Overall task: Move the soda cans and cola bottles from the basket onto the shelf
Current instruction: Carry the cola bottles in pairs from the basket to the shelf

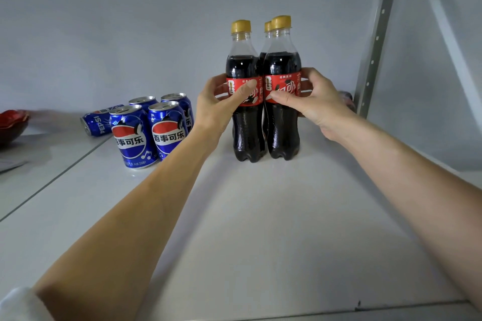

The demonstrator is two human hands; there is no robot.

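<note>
Three cola bottles with yellow caps and red labels stand close together on the white shelf (260, 216). My left hand (216, 107) grips the left bottle (245, 122) at its label. My right hand (313, 101) grips the right bottle (283, 122) the same way. A third bottle (267, 27) stands behind them, mostly hidden. To the left, several blue Pepsi cans (133, 135) stand upright in a cluster, and one more can (100, 120) lies on its side behind them. The basket is out of view.
A red bowl (11, 125) sits at the far left on the neighbouring shelf section. A perforated metal upright (375, 41) rises at the right. The shelf's front edge (391, 306) runs along the bottom.
</note>
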